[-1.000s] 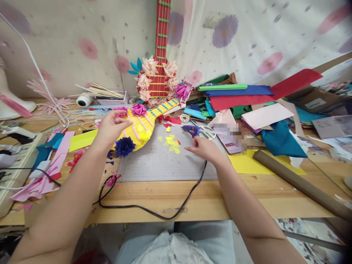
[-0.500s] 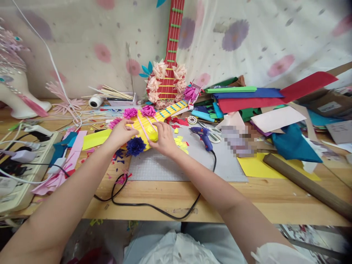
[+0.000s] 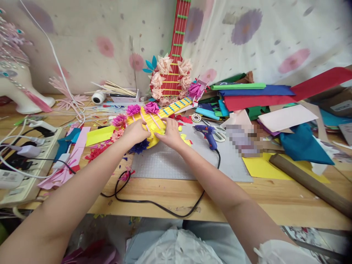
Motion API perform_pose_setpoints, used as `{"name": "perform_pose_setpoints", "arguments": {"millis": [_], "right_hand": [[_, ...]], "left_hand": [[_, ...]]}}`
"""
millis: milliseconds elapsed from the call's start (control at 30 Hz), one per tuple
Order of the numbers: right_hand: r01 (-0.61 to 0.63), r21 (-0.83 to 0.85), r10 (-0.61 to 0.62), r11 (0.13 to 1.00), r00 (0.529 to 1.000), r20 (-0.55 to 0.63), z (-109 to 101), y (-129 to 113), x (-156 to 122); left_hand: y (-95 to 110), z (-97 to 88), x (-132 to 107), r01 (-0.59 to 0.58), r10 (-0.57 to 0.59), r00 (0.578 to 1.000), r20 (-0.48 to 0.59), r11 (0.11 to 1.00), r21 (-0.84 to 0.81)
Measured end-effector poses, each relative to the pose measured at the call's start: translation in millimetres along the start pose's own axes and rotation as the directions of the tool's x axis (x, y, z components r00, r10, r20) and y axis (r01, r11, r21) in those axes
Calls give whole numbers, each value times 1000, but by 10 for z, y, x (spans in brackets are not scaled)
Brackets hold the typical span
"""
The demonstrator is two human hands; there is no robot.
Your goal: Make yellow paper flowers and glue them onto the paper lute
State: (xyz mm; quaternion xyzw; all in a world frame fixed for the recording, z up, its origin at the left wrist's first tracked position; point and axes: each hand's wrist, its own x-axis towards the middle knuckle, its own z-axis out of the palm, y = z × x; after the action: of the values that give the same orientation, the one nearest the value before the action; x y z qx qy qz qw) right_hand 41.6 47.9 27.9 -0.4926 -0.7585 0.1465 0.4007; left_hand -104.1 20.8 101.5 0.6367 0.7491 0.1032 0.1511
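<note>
A yellow toy guitar (image 3: 176, 107), shaped like a small ukulele and trimmed with paper flowers, lies slanted on the grey cutting mat (image 3: 159, 167). My left hand (image 3: 136, 131) curls its fingers at the edge of a yellow paper flower (image 3: 158, 128) on the guitar's body. From the other side my right hand (image 3: 171, 135) grips the same flower between thumb and fingers. A dark blue paper flower (image 3: 139, 147) sits partly hidden below my left wrist. Magenta flowers (image 3: 151, 107) line the guitar's upper edge. Loose yellow petals (image 3: 186, 140) lie beside my right hand.
To the right are a blue glue gun (image 3: 206, 135), its black cord (image 3: 162, 209) looping along the table front, and scissors (image 3: 220, 134). Coloured paper (image 3: 258, 102) is piled behind. A red guitar (image 3: 172, 79) leans at the back; a power strip (image 3: 46, 157) stands left.
My left hand has moved right and down to the yellow flower, closer to my right hand. The view has shifted slightly, so things appear a little further right.
</note>
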Motion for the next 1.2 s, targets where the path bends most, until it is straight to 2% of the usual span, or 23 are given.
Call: {"name": "perform_pose_setpoints", "arguments": {"millis": [300,700,967,1067,1200], "right_hand": [[-30,25,30,999,999,14,8,42,9],[-38,-2,38,999,998,42,1,25,15],[-40,-13,40,999,997,59,2,36,20],[-39,6,39,999,997,72,-34,26,-2],[66,35,-68,997,996,61,-100,2,-104]], "left_hand": [[35,110,112,24,-27,999,32,996,86],[96,127,133,52,-56,996,63,996,66],[21,162,183,40,-33,995,91,997,-73],[-8,169,198,43,-35,997,70,991,-126],[-11,173,204,52,-43,997,58,985,-164]]}}
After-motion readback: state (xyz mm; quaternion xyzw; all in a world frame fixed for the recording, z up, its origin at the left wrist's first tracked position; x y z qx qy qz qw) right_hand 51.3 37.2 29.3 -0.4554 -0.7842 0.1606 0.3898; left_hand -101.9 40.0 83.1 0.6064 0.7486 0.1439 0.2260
